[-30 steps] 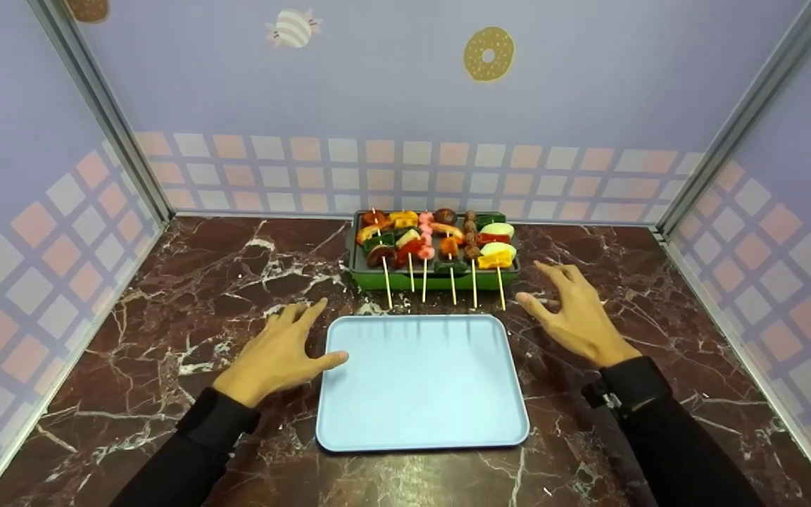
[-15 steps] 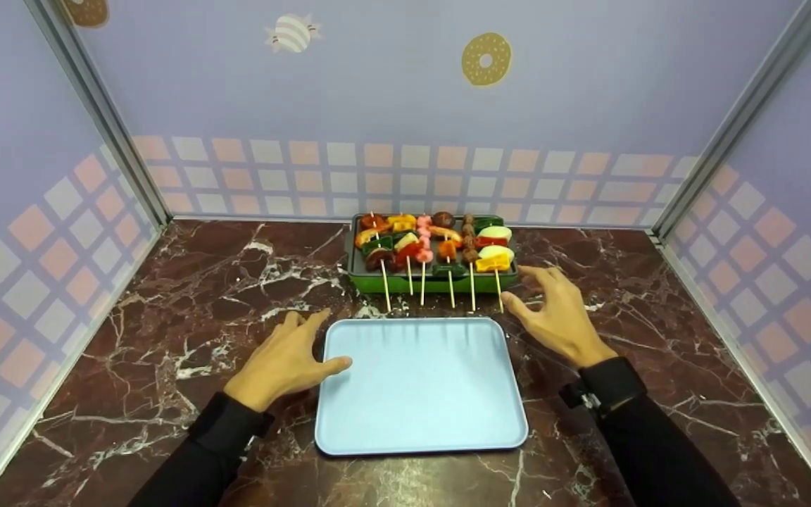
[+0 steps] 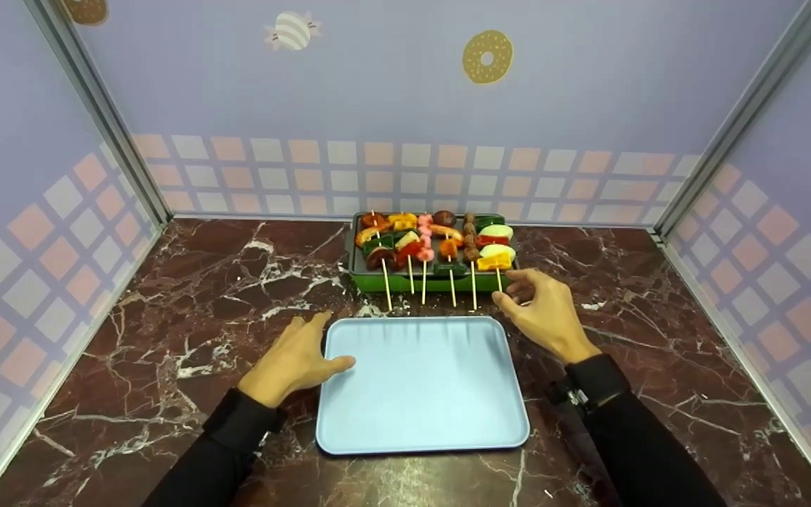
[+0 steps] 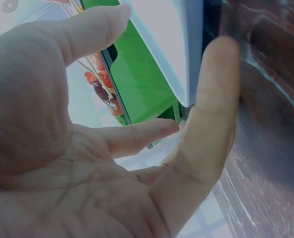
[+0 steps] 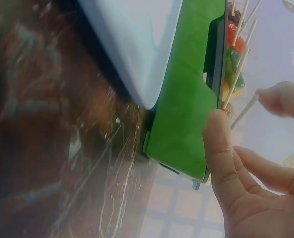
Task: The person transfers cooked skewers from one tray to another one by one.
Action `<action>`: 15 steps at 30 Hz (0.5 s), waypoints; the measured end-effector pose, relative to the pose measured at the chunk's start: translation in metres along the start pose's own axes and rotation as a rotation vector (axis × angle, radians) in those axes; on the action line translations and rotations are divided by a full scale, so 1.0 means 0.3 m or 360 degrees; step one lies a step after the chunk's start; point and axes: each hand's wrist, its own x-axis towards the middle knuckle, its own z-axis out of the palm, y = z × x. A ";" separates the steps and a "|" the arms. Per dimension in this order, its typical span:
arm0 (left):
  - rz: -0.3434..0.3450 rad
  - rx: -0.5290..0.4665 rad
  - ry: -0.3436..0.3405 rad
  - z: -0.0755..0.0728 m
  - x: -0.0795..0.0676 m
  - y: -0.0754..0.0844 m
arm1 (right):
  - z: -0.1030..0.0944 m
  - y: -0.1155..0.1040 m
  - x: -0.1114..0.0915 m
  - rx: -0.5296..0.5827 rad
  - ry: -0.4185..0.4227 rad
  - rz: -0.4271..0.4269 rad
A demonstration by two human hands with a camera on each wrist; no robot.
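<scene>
My right hand (image 3: 546, 313) is at the lower end of the rightmost skewer (image 3: 495, 262), which carries yellow, white and red pieces. In the right wrist view the thumb tip (image 5: 268, 99) meets the stick's end, while the other fingers stay apart from the thumb. Several skewers lie side by side on a green grill (image 3: 405, 283) with a dark top, their sticks pointing towards me. Nearer me lies a light blue tray (image 3: 423, 387). My left hand (image 3: 296, 362) is spread at its left edge, thumb over the rim and fingers outside it, as the left wrist view shows.
Everything stands on a dark red marbled tabletop (image 3: 187, 303). A lilac back wall (image 3: 377, 84) with a tile pattern rises right behind the grill. Patterned side panels (image 3: 32, 282) close off the left and right.
My right hand has moved left from beside the grill to the rightmost skewer's stick. My left hand has shifted slightly right along the tray's edge. Tray and skewers lie as before.
</scene>
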 end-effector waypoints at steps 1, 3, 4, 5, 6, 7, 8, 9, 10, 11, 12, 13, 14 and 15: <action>0.0006 -0.0001 0.0001 0.000 0.002 0.003 | 0.001 -0.002 0.001 0.0010 -0.0007 0.0017; 0.0024 0.0000 0.0014 0.000 0.005 0.006 | 0.003 -0.005 0.003 0.0041 -0.0014 0.0060; 0.0036 0.0001 0.0023 0.000 0.008 0.008 | 0.006 -0.007 0.004 0.0068 -0.0019 0.0082; 0.0048 0.0003 0.0032 -0.001 0.009 0.009 | 0.008 -0.008 0.005 0.0093 -0.0023 0.0102; 0.0054 0.0006 0.0043 -0.002 0.011 0.010 | 0.011 -0.010 0.005 0.0122 -0.0025 0.0125; 0.0059 0.0015 0.0055 -0.004 0.012 0.012 | 0.015 -0.011 0.005 0.0149 -0.0026 0.0150; 0.0051 -0.0004 0.0051 -0.005 0.013 0.013 | 0.018 -0.012 0.005 0.0182 -0.0024 0.0174; 0.0040 -0.0026 0.0044 -0.007 0.014 0.015 | 0.021 -0.014 0.004 0.0217 -0.0024 0.0195; 0.0027 -0.0056 0.0032 -0.008 0.015 0.016 | 0.024 -0.016 0.004 0.0252 -0.0026 0.0216; 0.0014 -0.0090 0.0016 -0.010 0.015 0.017 | 0.026 -0.018 0.004 0.0275 -0.0028 0.0233; 0.0004 -0.0134 0.0000 -0.012 0.015 0.019 | 0.027 -0.020 0.005 0.0302 -0.0026 0.0253; -0.0007 -0.0176 -0.0017 -0.013 0.014 0.020 | 0.029 -0.022 0.005 0.0325 -0.0025 0.0275; -0.0023 -0.0223 -0.0033 -0.014 0.014 0.019 | 0.031 -0.023 0.006 0.0347 -0.0024 0.0294; -0.0024 -0.0244 -0.0039 -0.015 0.014 0.019 | 0.032 -0.025 0.008 0.0358 -0.0026 0.0310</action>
